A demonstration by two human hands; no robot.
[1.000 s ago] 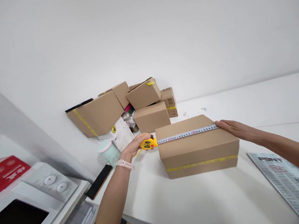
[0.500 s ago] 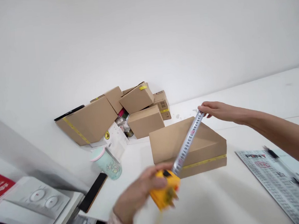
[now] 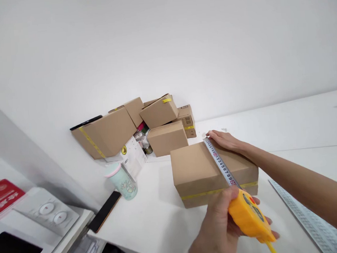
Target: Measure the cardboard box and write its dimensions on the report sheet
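My left hand (image 3: 217,228) is closed around the orange case of a tape measure (image 3: 250,216), just in front of a brown cardboard box (image 3: 194,167). The metal blade (image 3: 220,163) runs out of the case and across the box's top to its far edge. There my right hand (image 3: 224,140) pinches the blade's end, the palm side over the box top. Yellow tape crosses the box's front face. The box lies flat on the white table (image 3: 160,206). A yellow strap hangs from the tape measure.
Several cardboard boxes (image 3: 166,140) are stacked against the wall. Left of the box stand a mint tumbler (image 3: 123,183) with a pink lid and a dark flat object (image 3: 105,211). A microwave (image 3: 33,236) is at the left, a printed mat (image 3: 312,216) at the right.
The tape measure has moved right and its blade now lies across the box top instead of slanting above it. My right hand has come left and down to the box's far edge.
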